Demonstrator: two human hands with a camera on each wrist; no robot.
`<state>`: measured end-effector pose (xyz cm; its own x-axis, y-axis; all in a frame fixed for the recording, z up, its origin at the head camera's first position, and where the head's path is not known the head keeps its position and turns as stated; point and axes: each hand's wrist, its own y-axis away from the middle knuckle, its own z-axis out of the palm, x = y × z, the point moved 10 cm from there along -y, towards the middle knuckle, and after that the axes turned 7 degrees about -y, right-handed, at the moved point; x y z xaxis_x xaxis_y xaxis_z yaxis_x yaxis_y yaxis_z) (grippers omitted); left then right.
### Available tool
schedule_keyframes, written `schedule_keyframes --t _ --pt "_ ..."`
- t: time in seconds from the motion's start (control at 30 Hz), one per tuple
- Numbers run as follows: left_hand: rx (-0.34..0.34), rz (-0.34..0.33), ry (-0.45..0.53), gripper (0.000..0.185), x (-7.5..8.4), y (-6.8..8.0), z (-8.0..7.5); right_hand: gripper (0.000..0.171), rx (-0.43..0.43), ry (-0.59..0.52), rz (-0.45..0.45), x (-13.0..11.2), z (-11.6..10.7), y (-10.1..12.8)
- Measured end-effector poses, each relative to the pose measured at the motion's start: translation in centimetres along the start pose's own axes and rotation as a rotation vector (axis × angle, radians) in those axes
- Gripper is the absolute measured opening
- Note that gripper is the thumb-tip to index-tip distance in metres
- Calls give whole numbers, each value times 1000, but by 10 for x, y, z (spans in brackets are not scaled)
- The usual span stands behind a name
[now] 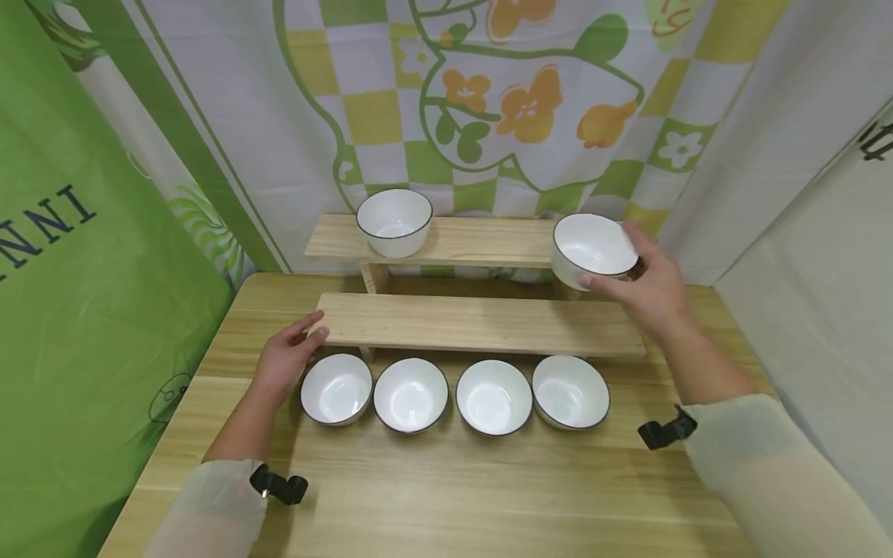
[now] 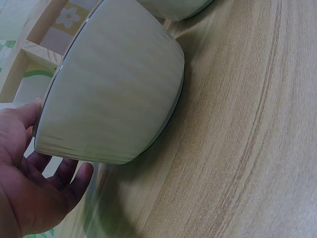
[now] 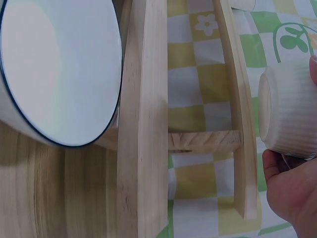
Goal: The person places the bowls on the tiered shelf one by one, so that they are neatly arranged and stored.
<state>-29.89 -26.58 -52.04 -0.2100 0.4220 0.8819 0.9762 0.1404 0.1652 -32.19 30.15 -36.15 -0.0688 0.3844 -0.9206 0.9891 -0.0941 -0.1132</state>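
Thumb on the near wall and fingers round the outer side, the right hand [image 1: 652, 293] grasps a white bowl [image 1: 593, 242] at the right end of the upper board [image 1: 488, 240]. That side grip seems chosen to leave the base free; in the right wrist view, the base shows apart from the wood. The mouth faces up, probably so the bowl can be set down level. The left hand [image 1: 284, 363] has its thumb and forefinger at the left end of the lower board [image 1: 481, 322], the other fingers loosely bent, perhaps to steady it; whether they pinch the wood I cannot tell. Just beside this hand begins a row of four bowls [image 1: 412, 394] on the table [image 1: 488, 496], mouths up, likely lined up for easy reach. Farther off, another bowl [image 1: 394, 221] stands upright toward the upper board's left end, perhaps placed there for balanced spacing
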Motion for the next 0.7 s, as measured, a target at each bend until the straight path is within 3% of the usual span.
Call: schedule_keyframes --t 0.7 --pt "9 3 -1 62 -3 -1 -1 115 -44 -29 -19 -14 40 -13"
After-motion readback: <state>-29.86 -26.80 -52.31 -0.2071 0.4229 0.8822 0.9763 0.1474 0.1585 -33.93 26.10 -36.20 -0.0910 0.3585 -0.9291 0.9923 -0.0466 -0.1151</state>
